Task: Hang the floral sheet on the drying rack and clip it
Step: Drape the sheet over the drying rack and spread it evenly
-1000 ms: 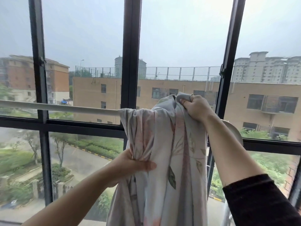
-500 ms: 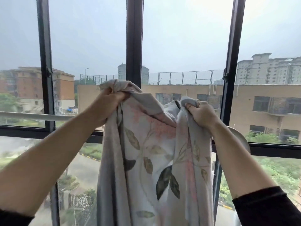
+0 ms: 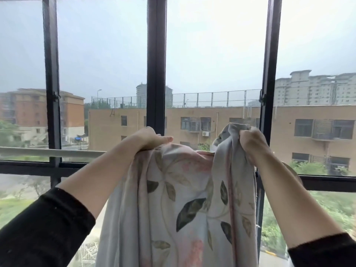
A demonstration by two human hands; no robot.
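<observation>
Floral sheet (image 3: 185, 205) hangs bunched at the white rack rail (image 3: 48, 152) (before the window). Left hand (image 3: 148, 138) presses its top edge; right hand (image 3: 252, 140) is fisted on a fold.

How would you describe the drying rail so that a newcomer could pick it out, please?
Start at the big black-framed window. The drying rail is the pale horizontal bar crossing it, under the floral sheet; the frame's crossbars are black.
</observation>
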